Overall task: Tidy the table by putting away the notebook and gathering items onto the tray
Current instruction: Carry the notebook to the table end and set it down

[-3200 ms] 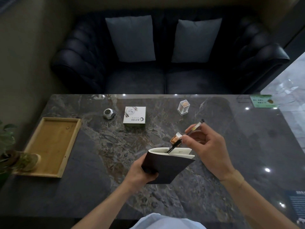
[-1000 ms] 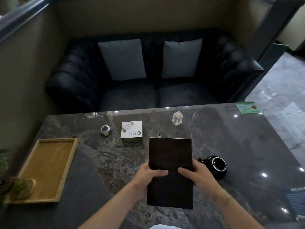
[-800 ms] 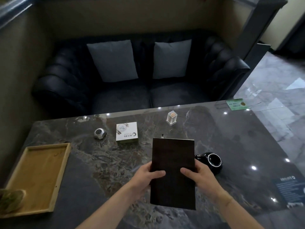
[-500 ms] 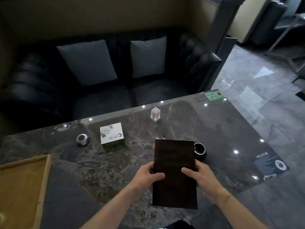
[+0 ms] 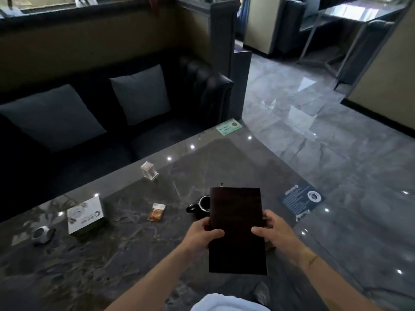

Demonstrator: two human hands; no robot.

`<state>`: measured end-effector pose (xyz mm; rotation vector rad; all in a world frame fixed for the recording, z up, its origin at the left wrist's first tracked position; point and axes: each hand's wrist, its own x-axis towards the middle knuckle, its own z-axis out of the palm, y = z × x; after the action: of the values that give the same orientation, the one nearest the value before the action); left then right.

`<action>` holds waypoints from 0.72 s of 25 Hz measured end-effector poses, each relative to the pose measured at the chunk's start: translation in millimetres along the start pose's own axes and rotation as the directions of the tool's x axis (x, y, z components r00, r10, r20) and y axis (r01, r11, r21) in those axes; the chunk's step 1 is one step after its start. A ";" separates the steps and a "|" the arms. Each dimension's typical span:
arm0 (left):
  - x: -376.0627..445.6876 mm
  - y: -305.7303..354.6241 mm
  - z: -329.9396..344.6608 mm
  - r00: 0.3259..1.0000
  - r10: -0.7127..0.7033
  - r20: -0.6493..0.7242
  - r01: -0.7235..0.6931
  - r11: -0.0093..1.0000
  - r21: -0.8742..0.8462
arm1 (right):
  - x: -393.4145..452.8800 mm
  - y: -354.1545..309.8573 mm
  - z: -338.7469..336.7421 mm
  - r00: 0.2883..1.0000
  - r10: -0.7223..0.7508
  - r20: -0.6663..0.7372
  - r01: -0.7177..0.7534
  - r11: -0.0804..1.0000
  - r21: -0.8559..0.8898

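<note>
Dark marbled stone forms the table [image 5: 112, 265], and the objects on it run from its left end to its right corner. Farthest left lies a small silver faceted gadget [image 5: 41, 235]; just beside it sits a white square cardboard box [image 5: 85, 214] with a round logo and printed lines too blurred to read. Toward the middle lies a little orange-brown packet with a white end [image 5: 156, 212], and farther back, near the far edge, stands a small clear plastic holder [image 5: 149, 171] whose pale contents cannot be made out. A glossy black teapot-like vessel [image 5: 198, 206] shows its open round mouth, partly hidden behind the dark brown closed notebook [image 5: 237, 230], which is held upright above the table. The left hand [image 5: 203, 235] grips the notebook's left edge, thumb across the cover and fingers behind; the right hand [image 5: 275, 233] clasps the right edge the same way. A thin pen tip [image 5: 221, 184] pokes out above the notebook's top edge. At the far corner lies a green card [image 5: 229, 126], and near the right edge a dark blue printed placard [image 5: 301, 199] carries white text and a circular emblem, illegible. Past the right edge spreads glossy grey tiled floor [image 5: 314, 135], open and wide. The tray is out of view.
</note>
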<state>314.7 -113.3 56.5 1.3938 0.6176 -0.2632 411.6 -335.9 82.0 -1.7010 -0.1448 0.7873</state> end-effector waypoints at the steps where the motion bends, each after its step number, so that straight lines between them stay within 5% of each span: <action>1: 9.7 4.3 19.1 1.000 -0.001 0.000 0.001 1.000 0.015 | 1.5 1.7 -20.4 1.000 -0.005 -0.017 0.005 1.000 0.008; 9: 58.0 39.3 135.0 1.000 -0.012 -0.007 0.011 0.999 -0.038 | 15.7 1.0 -140.9 0.996 0.018 -0.084 -0.017 1.000 0.005; 18: 102.9 58.2 171.9 0.996 -0.079 -0.040 0.075 0.992 -0.103 | 60.1 -9.5 -190.7 0.996 0.049 -0.073 -0.059 0.987 -0.147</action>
<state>471.9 -250.5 57.6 1.2821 0.7130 -0.2597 568.7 -460.0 79.7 -1.8784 -0.1125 0.7722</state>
